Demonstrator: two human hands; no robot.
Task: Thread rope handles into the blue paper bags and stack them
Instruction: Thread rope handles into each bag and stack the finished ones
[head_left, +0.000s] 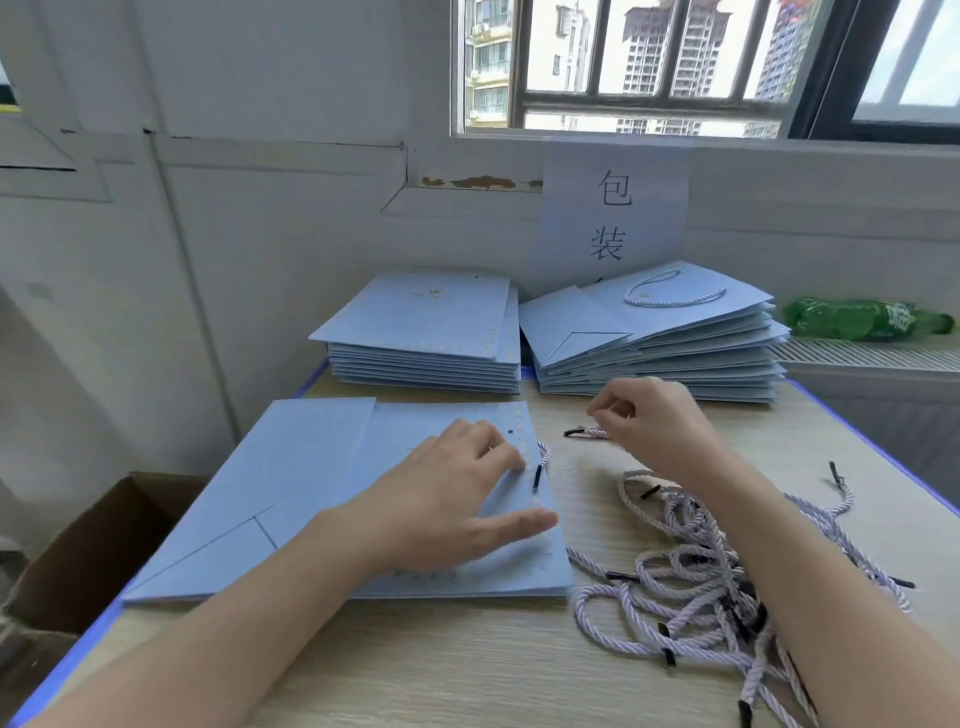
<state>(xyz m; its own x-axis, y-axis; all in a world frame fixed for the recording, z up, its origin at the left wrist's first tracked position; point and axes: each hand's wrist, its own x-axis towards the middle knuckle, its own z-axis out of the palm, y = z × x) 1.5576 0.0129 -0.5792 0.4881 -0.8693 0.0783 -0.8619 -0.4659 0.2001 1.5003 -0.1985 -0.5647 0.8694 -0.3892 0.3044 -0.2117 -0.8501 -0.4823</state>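
Blue bags: two stacks (426, 332), one flat bag (291, 499) under left hand's (447, 504) straight fingers; right hand (649, 421) pinches rope (587, 432).

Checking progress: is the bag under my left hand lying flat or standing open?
Flat: the bag lies folded on the table.

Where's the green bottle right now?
In the head view, the green bottle lies on its side at the far right, on the ledge under the window, just right of the stack of finished bags.

Both forearms are bare with no sleeves showing, and the hands (457, 493) wear no gloves.
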